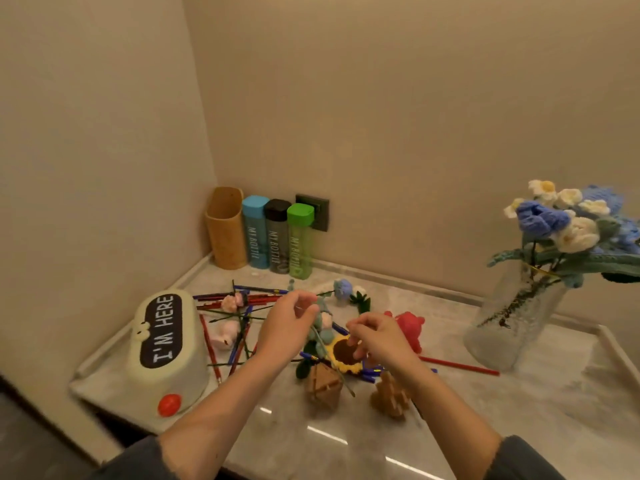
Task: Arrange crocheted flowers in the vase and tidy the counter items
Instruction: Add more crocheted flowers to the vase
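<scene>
My left hand (289,322) is closed on a crocheted sprig with pale green and white buds (323,322), its green stem slanting down to the right. My right hand (379,336) pinches the yellow crocheted sunflower (346,355) at its brown centre, just above the counter. A clear glass vase (512,320) at the right holds several blue and white crocheted flowers (568,226). A loose blue crocheted flower (343,289) and pink ones (232,301) lie among scattered pencils (242,327).
A cream tissue box reading "I'M HERE" (166,341) sits at the left. A bamboo holder (225,228) and three bottles (273,237) stand in the corner. A red toy (410,329), two wooden puzzle pieces (323,384) and a red pencil (460,365) lie near my hands.
</scene>
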`<state>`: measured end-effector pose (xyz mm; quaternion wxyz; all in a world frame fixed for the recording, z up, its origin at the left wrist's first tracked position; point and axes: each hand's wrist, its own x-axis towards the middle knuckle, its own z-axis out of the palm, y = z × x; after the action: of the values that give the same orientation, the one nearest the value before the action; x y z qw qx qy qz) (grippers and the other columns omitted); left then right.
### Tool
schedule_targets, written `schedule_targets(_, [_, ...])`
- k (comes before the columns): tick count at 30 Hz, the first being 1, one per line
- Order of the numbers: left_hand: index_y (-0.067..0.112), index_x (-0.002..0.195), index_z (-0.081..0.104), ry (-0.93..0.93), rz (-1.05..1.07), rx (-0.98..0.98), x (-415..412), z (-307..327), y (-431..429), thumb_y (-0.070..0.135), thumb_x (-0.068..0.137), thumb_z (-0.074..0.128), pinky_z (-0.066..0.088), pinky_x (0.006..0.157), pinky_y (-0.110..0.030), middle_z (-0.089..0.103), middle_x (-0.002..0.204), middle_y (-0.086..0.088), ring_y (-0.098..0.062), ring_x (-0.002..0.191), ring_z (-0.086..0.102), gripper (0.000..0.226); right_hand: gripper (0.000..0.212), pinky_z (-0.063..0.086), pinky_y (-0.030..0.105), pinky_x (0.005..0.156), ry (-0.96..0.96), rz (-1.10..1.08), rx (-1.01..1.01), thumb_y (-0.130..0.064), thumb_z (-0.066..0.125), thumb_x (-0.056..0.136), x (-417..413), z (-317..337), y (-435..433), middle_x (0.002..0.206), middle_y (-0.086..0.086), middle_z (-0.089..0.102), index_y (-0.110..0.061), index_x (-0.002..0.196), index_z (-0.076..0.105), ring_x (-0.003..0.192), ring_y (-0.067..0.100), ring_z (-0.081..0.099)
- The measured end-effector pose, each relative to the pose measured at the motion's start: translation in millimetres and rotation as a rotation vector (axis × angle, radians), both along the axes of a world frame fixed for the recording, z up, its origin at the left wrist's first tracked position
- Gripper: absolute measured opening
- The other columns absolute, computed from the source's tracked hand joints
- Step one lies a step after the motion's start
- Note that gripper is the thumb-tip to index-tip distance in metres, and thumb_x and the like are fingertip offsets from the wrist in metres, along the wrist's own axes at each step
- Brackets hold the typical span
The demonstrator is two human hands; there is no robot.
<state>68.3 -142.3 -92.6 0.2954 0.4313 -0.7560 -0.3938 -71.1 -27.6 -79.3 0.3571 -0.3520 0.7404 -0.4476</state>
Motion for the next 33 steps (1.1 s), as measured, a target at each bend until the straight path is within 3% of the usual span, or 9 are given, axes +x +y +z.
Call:
schedule_targets(4, [0.035, 0.111, 0.06, -0.153, -0.046, -0.001, 16.7, -16.1, -40.7, 0.031, 0.093, 0.058, 0.051, 0.087, -0.028, 0.061, 0.111, 0.013, -0.001, 0.097, 0.056, 0.018, 0.009, 0.053, 0.027, 0.051, 0.067, -0.02, 0.025, -0.017, 0.057, 0.093, 14.9, -20.3, -37.9, 0.083, 0.005, 0.071, -0.015, 0.095, 0.066, 0.063, 0.012, 0.064])
schedule_targets(7, [0.033, 0.121, 0.057, -0.287, -0.091, -0.076, 17.6, -28.4, -69.0, 0.03, 0.094, 0.056, 0.047, 0.096, -0.028, 0.056, 0.126, 0.01, -0.006, 0.113, 0.052, 0.028, 0.008, 0.058, 0.034, 0.075, 0.204, -0.043, 0.027, -0.019, 0.062, 0.089, 19.0, -36.9, -64.4, 0.087, -0.005, 0.069, -0.022, 0.092, 0.069, 0.08, 0.011, 0.066])
schedule_targets(10, [0.031, 0.131, 0.049, -0.426, -0.143, -0.171, 13.8, -38.5, -89.4, 0.028, 0.095, 0.053, 0.041, 0.102, -0.032, 0.048, 0.137, 0.006, -0.014, 0.128, 0.044, 0.037, 0.008, 0.053, 0.026, 0.078, 0.305, -0.063, 0.048, -0.024, 0.062, 0.089, 22.7, -48.1, -79.7, 0.088, -0.014, 0.065, -0.03, 0.094, 0.067, 0.085, 0.002, 0.061])
schedule_targets(12, [0.029, 0.137, 0.045, -0.529, -0.168, -0.207, 9.5, -45.0, -102.8, 0.027, 0.095, 0.051, 0.042, 0.102, -0.034, 0.048, 0.139, 0.004, -0.017, 0.129, 0.044, 0.043, 0.009, 0.051, 0.022, 0.076, 0.313, -0.094, 0.06, -0.026, 0.062, 0.09, 24.7, -55.5, -87.0, 0.088, -0.016, 0.064, -0.034, 0.094, 0.064, 0.084, -0.001, 0.06])
schedule_targets(16, [0.024, 0.132, 0.048, -0.675, -0.162, -0.192, -0.6, -51.9, -114.5, 0.033, 0.097, 0.048, 0.049, 0.087, -0.036, 0.059, 0.128, 0.001, -0.02, 0.115, 0.056, 0.036, 0.01, 0.055, 0.029, 0.081, 0.261, -0.151, 0.08, -0.024, 0.061, 0.09, 22.9, -64.7, -91.5, 0.09, -0.011, 0.065, -0.031, 0.097, 0.064, 0.086, 0.002, 0.061])
schedule_targets(21, [0.03, 0.102, 0.05, -0.559, -0.132, -0.115, -8.0, -55.8, -121.8, 0.036, 0.099, 0.04, 0.051, 0.074, -0.035, 0.064, 0.099, 0.007, -0.016, 0.087, 0.061, 0.013, 0.01, 0.055, 0.03, 0.081, 0.278, -0.177, 0.104, -0.025, 0.063, 0.088, 15.1, -69.1, -95.8, 0.091, -0.009, 0.065, -0.029, 0.097, 0.067, 0.086, 0.003, 0.061])
schedule_targets(24, [0.03, 0.097, 0.049, -0.482, -0.101, -0.137, -13.2, -45.7, -125.9, 0.04, 0.1, 0.035, 0.047, 0.061, -0.032, 0.061, 0.083, 0.009, -0.012, 0.075, 0.059, 0.017, 0.009, 0.054, 0.03, 0.081, 0.289, -0.198, 0.103, -0.025, 0.062, 0.088, 11.4, -69.1, -97.3, 0.091, -0.009, 0.065, -0.028, 0.096, 0.066, 0.086, 0.003, 0.061])
schedule_targets(29, [0.031, 0.098, 0.05, -0.258, -0.113, -0.02, -27.8, -31.5, -127.3, 0.04, 0.101, 0.036, 0.049, 0.063, -0.033, 0.061, 0.084, 0.01, -0.013, 0.075, 0.06, 0.018, 0.007, 0.052, 0.034, 0.064, 0.514, -0.339, 0.214, -0.027, 0.053, 0.091, -5.6, -66.0, -88.9, 0.079, -0.007, 0.063, -0.025, 0.093, 0.06, 0.072, 0.01, 0.061])
schedule_targets(33, [0.026, 0.094, 0.055, -0.118, -0.231, 0.179, -44.4, -26.4, -114.5, 0.029, 0.102, 0.036, 0.045, 0.067, -0.031, 0.058, 0.089, 0.005, -0.011, 0.079, 0.054, 0.021, 0.011, 0.056, 0.036, 0.067, 0.728, -0.304, 0.441, -0.029, 0.051, 0.094, -20.1, -71.4, -74.9, 0.081, -0.007, 0.06, -0.022, 0.098, 0.058, 0.078, 0.016, 0.063])
